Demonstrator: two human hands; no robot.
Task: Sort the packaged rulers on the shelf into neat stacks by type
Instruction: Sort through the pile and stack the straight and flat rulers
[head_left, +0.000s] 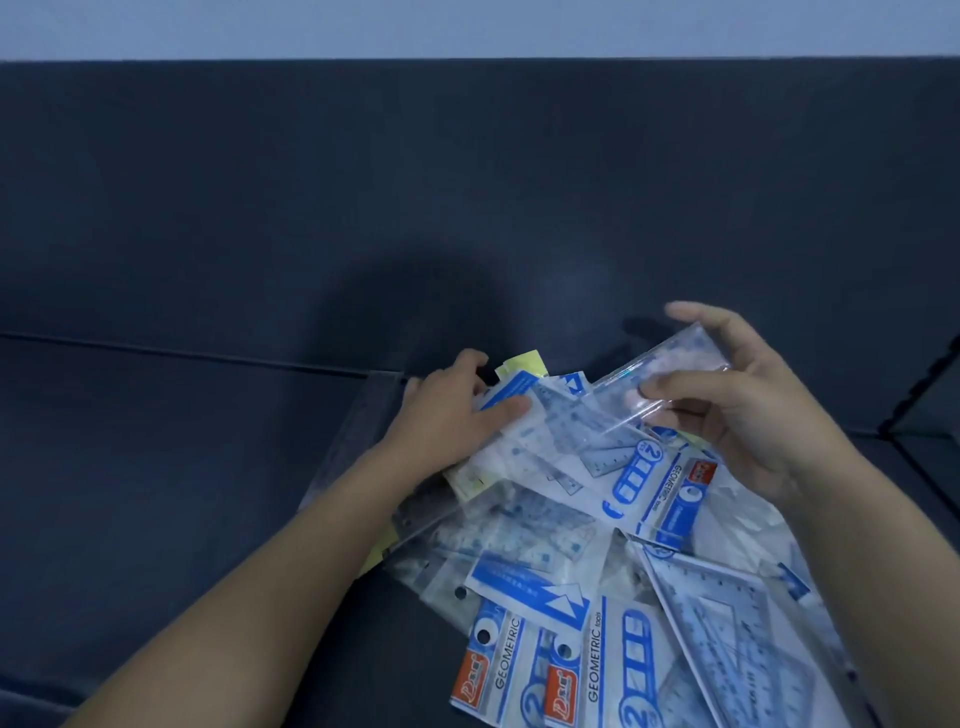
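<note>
Step in hand: pulling one pack out of the unsorted heap to judge its type; no sorted stack was in view.

My right hand (753, 405) was half closed. Its thumb and fingertips (649, 387) pinched a long clear ruler pack (675, 371), which was lifted and tilted above the heap.

My left hand (452, 415) had its thumb laid flat on a blue-headed pack (506, 389), with the fingers curled over that pack's far edge. I read this as a steadying grip.

The packaged rulers (545, 540) lay in a loose, overlapping heap beneath both palms and spread toward me. GEOMETRIC packs (597, 665) lay nearest my wrists, a set-square pack (727, 629) under my right forearm, and yellow packs (519, 364) just beyond my left fingertips.

Container: a clear wall (358, 431) stood just outside my left wrist, probably one side of a tray holding the heap. Its other sides could not be made out.

Next move, in my judgement: carry the clear pack to bare shelf (208, 467) and start a stack. The slippery film calls for a firm pinch.
</note>
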